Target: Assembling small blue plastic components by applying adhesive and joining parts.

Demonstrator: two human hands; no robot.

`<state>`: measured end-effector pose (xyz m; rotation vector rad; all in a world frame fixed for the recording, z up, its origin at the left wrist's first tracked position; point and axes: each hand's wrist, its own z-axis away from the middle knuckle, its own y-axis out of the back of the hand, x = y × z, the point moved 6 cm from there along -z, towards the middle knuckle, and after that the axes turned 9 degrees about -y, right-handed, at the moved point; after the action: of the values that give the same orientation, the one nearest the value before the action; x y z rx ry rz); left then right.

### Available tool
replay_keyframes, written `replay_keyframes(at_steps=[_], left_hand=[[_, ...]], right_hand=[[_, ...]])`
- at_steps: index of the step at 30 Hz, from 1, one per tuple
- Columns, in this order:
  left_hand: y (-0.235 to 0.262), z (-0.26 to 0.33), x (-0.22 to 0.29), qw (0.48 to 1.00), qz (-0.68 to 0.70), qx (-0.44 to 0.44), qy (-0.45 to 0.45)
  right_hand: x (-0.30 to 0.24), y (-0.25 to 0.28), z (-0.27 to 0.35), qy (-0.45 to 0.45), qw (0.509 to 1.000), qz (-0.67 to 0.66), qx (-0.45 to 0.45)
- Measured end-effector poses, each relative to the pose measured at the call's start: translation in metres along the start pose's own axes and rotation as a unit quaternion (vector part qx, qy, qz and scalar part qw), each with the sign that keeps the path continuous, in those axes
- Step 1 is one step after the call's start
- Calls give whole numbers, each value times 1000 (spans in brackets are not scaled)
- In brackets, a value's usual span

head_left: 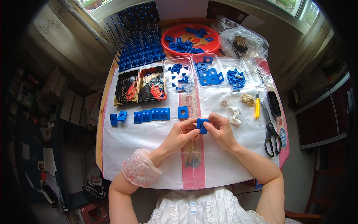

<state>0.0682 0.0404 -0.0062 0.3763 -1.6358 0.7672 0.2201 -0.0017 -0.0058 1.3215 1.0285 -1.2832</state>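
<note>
- Two bare hands, the left hand [182,131] and the right hand [220,130], share one grip, fingers and thumbs clamped on a blue flat plastic piece [202,124].
- The landmark is a loose blue square plastic plate with a round hole [182,112], lying on the white sheet [231,168] that covers the bench [99,153].
- The held piece is just right of this plate and nearer the person; both hands are on the person's side of it.
- Left of the plate, a row of blue curved plastic pieces [146,115]; farther left, two blue square plastic pieces [122,116].
- Beyond the plate, a clear plastic tray [169,80] of small blue bits; beyond and to its right, another clear tray [216,59] holding blue holed squares.
- Beyond and left of the plate, two black rectangular plastic trays [123,78].
- Well beyond the plate, a red round plastic tray [214,46] bearing blue pieces.
- Well right of the plate, a yellow-handled screwdriver [257,108], then black-handled scissors [270,128].
</note>
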Motion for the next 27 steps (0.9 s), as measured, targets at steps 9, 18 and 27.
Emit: replay_keyframes(at_steps=[9,18,27], left_hand=[[0,0,-1,1000,-14,-7,-1],[2,2,-8,1000,3,-5,-4],[0,1,-3,1000,16,-13,-7]], right_hand=[[0,-1,0,11,1000,8,9],[-3,-2,2,6,1000,-6,-3],[1,-1,1,2,1000,-15,-7]])
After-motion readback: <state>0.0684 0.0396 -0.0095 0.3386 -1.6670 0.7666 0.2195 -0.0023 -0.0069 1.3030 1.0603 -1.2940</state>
